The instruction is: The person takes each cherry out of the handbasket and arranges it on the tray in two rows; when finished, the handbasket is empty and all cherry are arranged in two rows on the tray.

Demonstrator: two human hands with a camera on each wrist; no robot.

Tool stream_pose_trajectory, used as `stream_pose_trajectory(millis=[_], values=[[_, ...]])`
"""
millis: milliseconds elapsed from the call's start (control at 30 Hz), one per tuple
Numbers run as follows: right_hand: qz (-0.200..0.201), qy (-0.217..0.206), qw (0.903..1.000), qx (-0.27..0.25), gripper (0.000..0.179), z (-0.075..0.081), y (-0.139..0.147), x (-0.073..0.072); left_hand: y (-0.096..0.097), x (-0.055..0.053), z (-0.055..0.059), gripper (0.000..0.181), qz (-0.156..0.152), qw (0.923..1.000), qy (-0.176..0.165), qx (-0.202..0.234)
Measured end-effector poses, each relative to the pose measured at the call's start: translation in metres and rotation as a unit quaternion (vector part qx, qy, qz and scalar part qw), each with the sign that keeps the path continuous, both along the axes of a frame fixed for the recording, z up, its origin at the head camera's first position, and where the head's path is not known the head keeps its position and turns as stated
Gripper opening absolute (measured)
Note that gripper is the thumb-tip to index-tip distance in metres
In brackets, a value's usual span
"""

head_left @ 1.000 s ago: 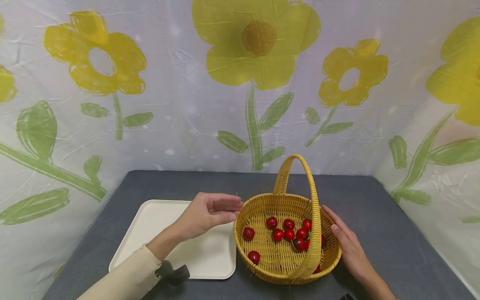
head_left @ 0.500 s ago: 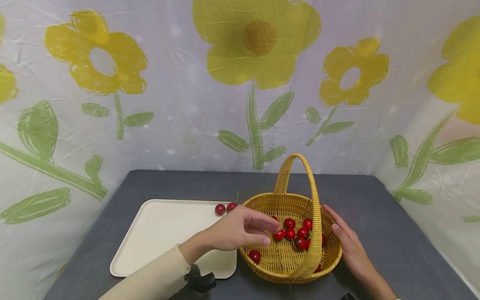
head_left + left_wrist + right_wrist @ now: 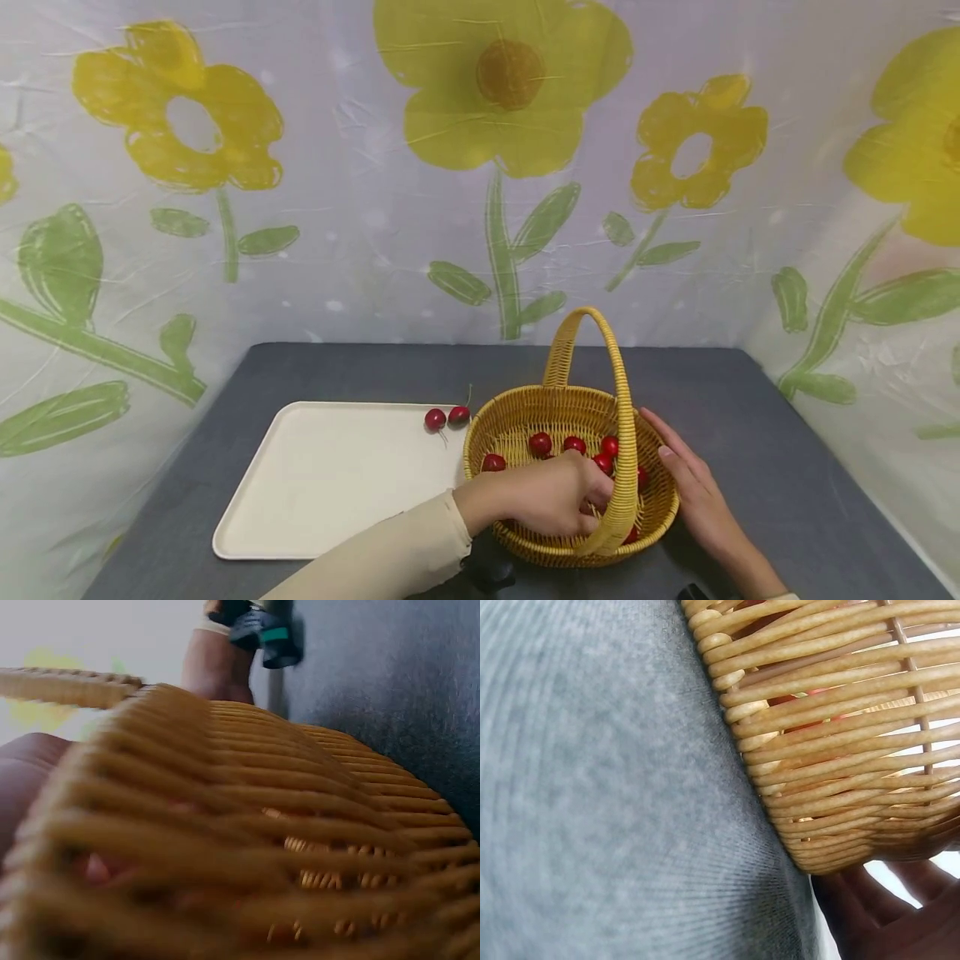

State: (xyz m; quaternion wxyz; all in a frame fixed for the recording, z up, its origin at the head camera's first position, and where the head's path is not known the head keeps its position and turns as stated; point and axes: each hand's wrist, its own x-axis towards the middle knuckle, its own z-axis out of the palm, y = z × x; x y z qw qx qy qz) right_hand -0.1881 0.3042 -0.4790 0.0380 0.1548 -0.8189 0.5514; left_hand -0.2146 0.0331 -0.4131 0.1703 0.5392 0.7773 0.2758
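Observation:
A yellow wicker basket [image 3: 517, 400] with a tall arched handle holds several red cherries [image 3: 540, 443]. My left hand [image 3: 551, 493] reaches down inside it, fingers bent among the cherries beside the handle. Its fingertips are hidden, so I cannot tell whether a cherry is pinched. My right hand [image 3: 693, 487] rests on the basket's right outer side, fingers extended along the wall. In the right wrist view, the fingers [image 3: 907, 892] show past the weave. The basket wall [image 3: 225, 780] fills most of the left wrist view.
To the left lies a cream rectangular tray [image 3: 337, 483], with a stemmed cherry [image 3: 435, 419] and another cherry [image 3: 459, 416] at its far right corner. Both tray and basket stand on a dark grey table [image 3: 390, 371]. A flower-printed curtain [image 3: 345, 275] hangs behind.
My left hand has moved right from the tray's far right corner down into the basket, uncovering two cherries at that corner. My right hand stays at the basket's side.

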Motion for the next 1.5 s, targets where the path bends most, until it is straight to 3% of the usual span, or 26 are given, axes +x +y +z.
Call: stream_pose_trajectory(millis=[67, 133, 267, 433, 633, 767, 1033, 1133, 1200, 1300, 1367, 1500], values=[[0.001, 0.0, 1.0, -0.001, 0.051, 0.0, 0.0, 0.0, 0.009, -0.002, -0.001, 0.012, -0.002, 0.9984, 0.05, -0.027], [0.004, -0.001, 1.0, -0.004, 0.051, -0.001, 0.001, 0.0, 0.015, -0.004, -0.004, 0.01, -0.003, 0.9971, 0.062, -0.043], [0.012, -0.001, 0.9999, -0.011, 0.052, -0.001, 0.0, -0.001, 0.021, -0.006, -0.006, 0.01, -0.009, 0.9963, 0.042, -0.075], [0.007, 0.003, 0.9999, -0.011, 0.051, -0.001, 0.0, -0.001, 0.02, -0.003, -0.004, 0.009, -0.023, 0.9929, 0.056, -0.102], [0.006, 0.005, 0.9999, -0.008, 0.051, 0.0, 0.001, 0.0, 0.005, -0.004, -0.007, 0.016, 0.021, 0.9959, 0.05, -0.073], [0.009, -0.001, 1.0, -0.004, 0.052, 0.001, 0.002, 0.0, -0.004, -0.005, -0.008, 0.026, 0.049, 0.995, 0.04, -0.077], [0.009, -0.005, 0.9999, -0.001, 0.051, 0.002, -0.001, 0.0, -0.013, -0.009, -0.006, 0.032, 0.044, 0.9951, 0.03, -0.083], [0.012, -0.004, 0.9999, -0.004, 0.052, 0.001, -0.001, 0.0, -0.015, -0.01, -0.005, 0.022, 0.06, 0.9954, 0.036, -0.066], [0.013, -0.003, 0.9999, -0.005, 0.052, 0.001, -0.001, 0.0, -0.017, -0.01, -0.004, 0.021, 0.079, 0.9957, 0.023, -0.042], [0.012, -0.004, 0.9999, -0.006, 0.052, 0.001, 0.0, 0.0, -0.022, -0.011, -0.002, 0.027, 0.096, 0.9942, -0.043, 0.024], [0.012, -0.004, 0.9999, -0.006, 0.052, 0.0, 0.0, 0.0, -0.026, -0.011, 0.0, 0.031, 0.098, 0.989, -0.084, 0.072], [0.011, -0.003, 0.9999, -0.004, 0.052, 0.0, 0.001, 0.0, -0.036, -0.011, 0.001, 0.031, 0.099, 0.9777, -0.125, 0.137]])
